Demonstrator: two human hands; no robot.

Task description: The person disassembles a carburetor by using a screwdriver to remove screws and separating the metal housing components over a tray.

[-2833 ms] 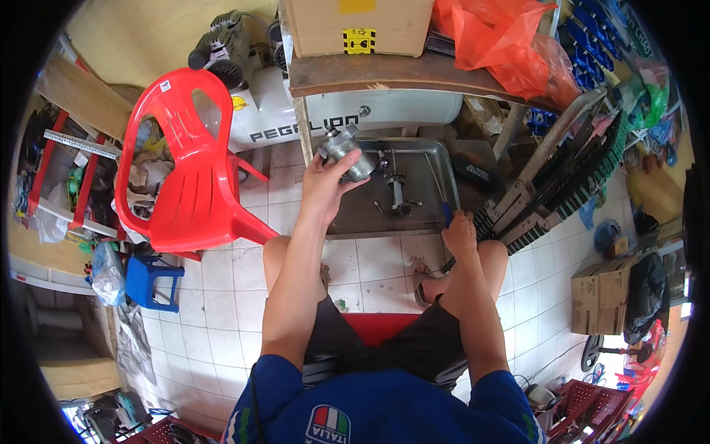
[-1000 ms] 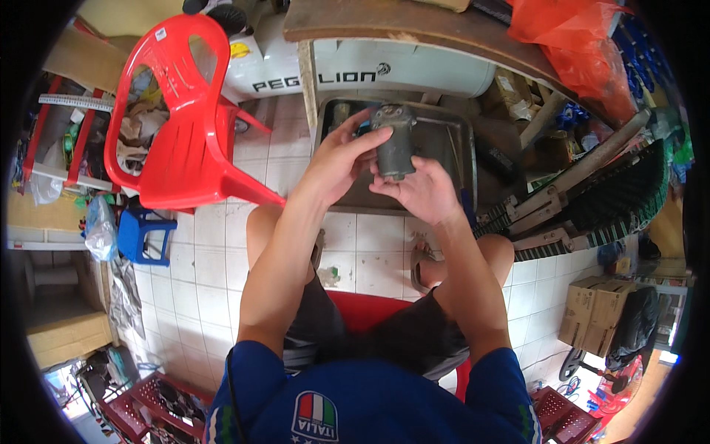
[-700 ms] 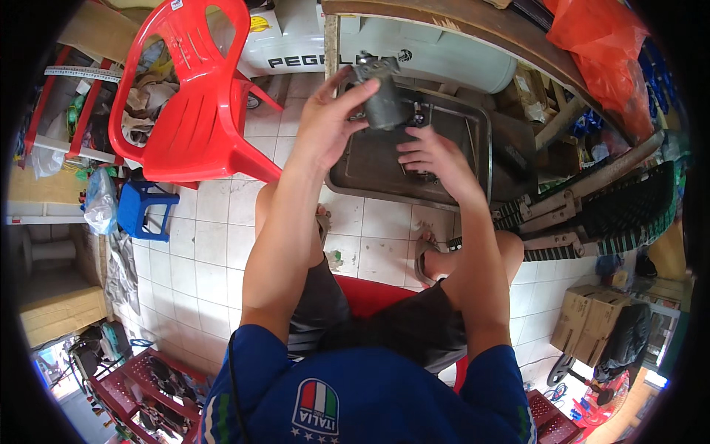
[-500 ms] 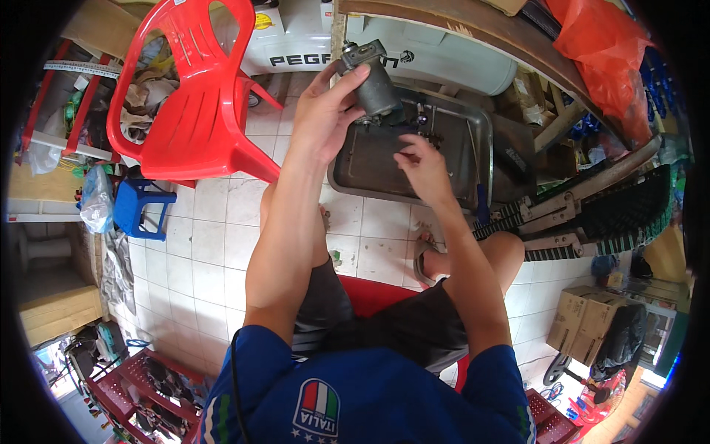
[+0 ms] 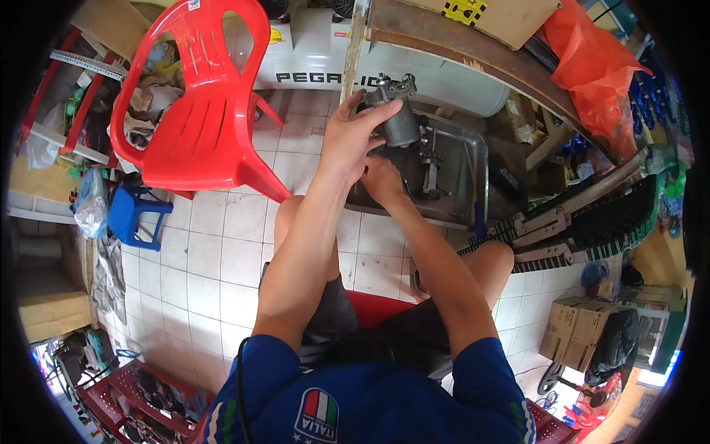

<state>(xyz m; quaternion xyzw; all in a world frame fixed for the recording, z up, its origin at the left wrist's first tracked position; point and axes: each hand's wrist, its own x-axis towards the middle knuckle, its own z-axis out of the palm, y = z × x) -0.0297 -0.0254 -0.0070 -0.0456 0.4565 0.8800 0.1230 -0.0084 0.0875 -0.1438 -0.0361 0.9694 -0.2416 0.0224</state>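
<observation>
Cylindrical part [image 5: 401, 127]: matt metal. Tray [image 5: 454, 174]: metal, dully shining to my eye. Chair [image 5: 194, 137]: smooth, glossy plastic. Shelf board [image 5: 458, 50]: rough-edged wood. Floor tiles [image 5: 200, 255]: smooth, glossy.

Right hand [image 5: 384, 181]: off the blue-handled tool [image 5: 479, 220] it touched at first and off the cylinder's lower end it touched a second ago; now near frame centre, fingers curled in, just below the left hand [image 5: 349, 140], instead of loosely bent further right.
Metal cylinder [image 5: 401, 124]: in the left hand alone after being in both; slightly lower and further right in the frame, tilted less.
Loose metal part [image 5: 431, 172]: uncovered by the right hand, right of centre.
Cardboard box [image 5: 503, 21]: more visible again, upper right.
</observation>
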